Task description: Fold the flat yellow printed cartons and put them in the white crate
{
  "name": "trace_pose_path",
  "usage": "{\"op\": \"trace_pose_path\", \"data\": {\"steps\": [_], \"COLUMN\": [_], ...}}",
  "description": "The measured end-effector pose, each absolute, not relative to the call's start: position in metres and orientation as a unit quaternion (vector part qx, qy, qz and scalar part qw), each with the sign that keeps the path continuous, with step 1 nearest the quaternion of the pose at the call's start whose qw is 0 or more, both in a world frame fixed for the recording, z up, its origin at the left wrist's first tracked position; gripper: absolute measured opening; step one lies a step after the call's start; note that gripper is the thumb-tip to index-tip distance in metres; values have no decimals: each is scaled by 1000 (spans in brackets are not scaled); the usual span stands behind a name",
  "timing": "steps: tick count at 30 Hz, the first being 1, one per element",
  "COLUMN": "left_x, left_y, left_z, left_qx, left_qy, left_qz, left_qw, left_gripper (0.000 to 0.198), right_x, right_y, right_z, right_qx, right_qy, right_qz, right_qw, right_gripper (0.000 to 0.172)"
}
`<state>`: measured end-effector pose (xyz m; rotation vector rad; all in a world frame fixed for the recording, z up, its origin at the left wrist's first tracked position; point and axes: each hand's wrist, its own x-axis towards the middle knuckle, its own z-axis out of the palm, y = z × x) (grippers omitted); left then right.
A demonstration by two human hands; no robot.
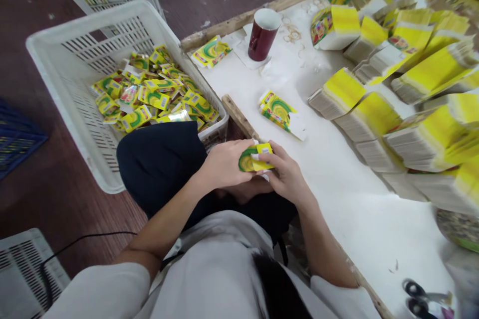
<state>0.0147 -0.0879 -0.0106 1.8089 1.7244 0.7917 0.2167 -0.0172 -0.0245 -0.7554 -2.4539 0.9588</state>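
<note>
A small yellow and green box (246,160) is held between both hands in front of my lap. My left hand (226,162) grips its left side, the fingers closed round it. My right hand (286,174) pinches the yellow end with the thumb on top; the fingertips underneath are partly hidden. Just beyond the hands, a flat yellow and green carton (279,110) with a white flap lies on the white tabletop (337,194). To my left, a white plastic crate (92,35) holds a heap of similar small boxes (153,92).
A maroon mug (262,35) stands near the table's far edge, beside another carton (211,52) and loose rubber bands (292,35). Stacks of flat yellow cartons (359,114) cover the right side. Black-handled scissors (417,296) lie at lower right. A blue crate (18,137) sits on the floor.
</note>
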Motion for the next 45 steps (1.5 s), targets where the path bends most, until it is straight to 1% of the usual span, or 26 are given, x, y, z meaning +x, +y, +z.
{"op": "trace_pose_path", "data": {"steps": [2, 5, 8, 11, 13, 18, 21, 23, 26, 28, 30, 32, 35, 36, 40, 45], "left_x": [14, 14, 16, 16, 15, 15, 18, 20, 22, 21, 20, 18, 16, 15, 14, 17], "left_y": [-87, -88, -88, -87, -86, -89, -91, -92, -91, -90, -90, -91, -93, -93, -90, -87], "left_z": [-13, -17, -19, -17, -15, -15, -16, -15, -13, -14, -17, -23, -28, -28, -24, -26], "left_qx": [670, 663, 655, 650, 648, 651, 661, 667, 673, 664, 608, 500, 323, 280, 210, 166], "left_qy": [631, 634, 635, 637, 641, 639, 634, 632, 625, 618, 633, 650, 611, 592, 571, 548], "left_qz": [286, 284, 288, 293, 294, 283, 271, 264, 280, 325, 395, 470, 543, 560, 579, 592], "left_qw": [268, 280, 291, 293, 289, 298, 297, 294, 278, 269, 272, 328, 477, 508, 543, 567], "left_gripper": [54, 54, 53, 53, 54, 48, 50, 52, 54, 58, 69, 75, 62, 58, 58, 56], "right_x": [219, 222, 220, 215, 212, 214, 219, 221, 222, 222, 222, 223, 222, 221, 219, 219], "right_y": [-13, -7, -9, -18, -23, -22, -20, -23, -28, -30, -29, -27, -23, -22, -21, -20], "right_z": [-19, -13, -17, -26, -29, -21, -17, -20, -28, -34, -36, -37, -34, -34, -33, -31], "right_qx": [-251, -220, -220, -254, -272, -243, -224, -231, -258, -279, -298, -311, -308, -301, -287, -286], "right_qy": [-884, -893, -894, -890, -889, -897, -900, -898, -894, -888, -882, -877, -881, -884, -890, -897], "right_qz": [354, 364, 362, 339, 326, 339, 347, 342, 313, 287, 266, 251, 231, 226, 222, 243], "right_qw": [177, 147, 147, 169, 171, 145, 140, 150, 193, 225, 250, 268, 276, 278, 277, 233], "right_gripper": [24, 22, 27, 35, 37, 27, 26, 26, 31, 35, 35, 33, 31, 31, 30, 24]}}
